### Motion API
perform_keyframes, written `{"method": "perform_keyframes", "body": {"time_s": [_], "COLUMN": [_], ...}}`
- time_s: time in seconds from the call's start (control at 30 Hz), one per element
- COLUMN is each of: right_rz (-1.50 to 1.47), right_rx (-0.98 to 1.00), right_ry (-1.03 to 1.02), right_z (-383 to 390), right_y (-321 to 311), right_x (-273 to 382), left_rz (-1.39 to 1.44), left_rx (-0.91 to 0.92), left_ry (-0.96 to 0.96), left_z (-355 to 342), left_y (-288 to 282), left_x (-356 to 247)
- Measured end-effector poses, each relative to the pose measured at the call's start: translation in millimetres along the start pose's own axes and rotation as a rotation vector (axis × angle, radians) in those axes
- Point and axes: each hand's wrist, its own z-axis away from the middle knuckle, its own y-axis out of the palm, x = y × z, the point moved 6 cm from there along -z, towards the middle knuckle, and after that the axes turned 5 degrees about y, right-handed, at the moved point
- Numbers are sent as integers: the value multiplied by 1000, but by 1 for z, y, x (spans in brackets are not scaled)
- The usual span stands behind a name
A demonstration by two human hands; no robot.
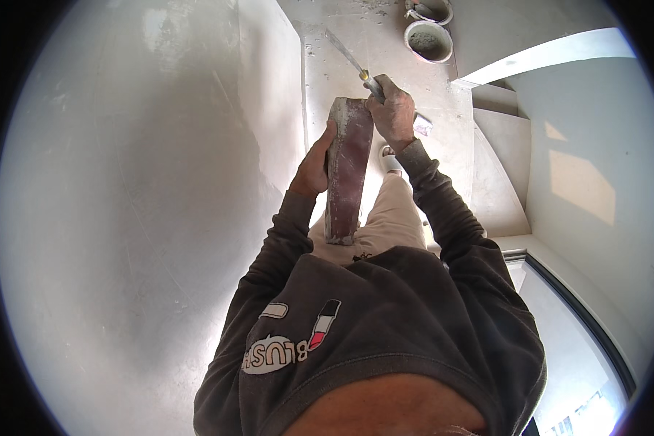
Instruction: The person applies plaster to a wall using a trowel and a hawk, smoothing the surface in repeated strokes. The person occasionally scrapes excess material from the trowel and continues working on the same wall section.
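Note:
My left hand point(314, 163) is closed on the left edge of a long reddish-brown board point(352, 171), whose end and left edge are crusted with pale plaster. The board stands out in front of my thighs, its long side running away from me. In my right hand point(394, 115), fingers wrapped round its handle, is a putty knife point(347, 54). Its narrow-looking blade points up and to the left, beyond the board's far end. My right knuckles are close to the board's far right corner; whether they touch it I cannot tell.
A large smooth grey wall point(174, 182) rises close on my left. Ahead on the floor stand a bucket point(408, 48) of grey plaster and a second bucket point(449, 16) behind it. To the right are a pale curved edge point(552, 57), steps point(498, 131) and a dark-framed window point(574, 305). Crumbs of plaster dot the floor.

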Motion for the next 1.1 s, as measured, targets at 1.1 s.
{"method": "perform_keyframes", "body": {"time_s": [1.1], "right_rz": [-665], "right_rx": [127], "right_ry": [378], "right_z": [6], "right_y": [36], "right_x": [-39], "left_rz": [38], "left_rx": [-62], "left_ry": [-83], "left_z": [-9], "left_y": [-31], "left_x": [5]}}
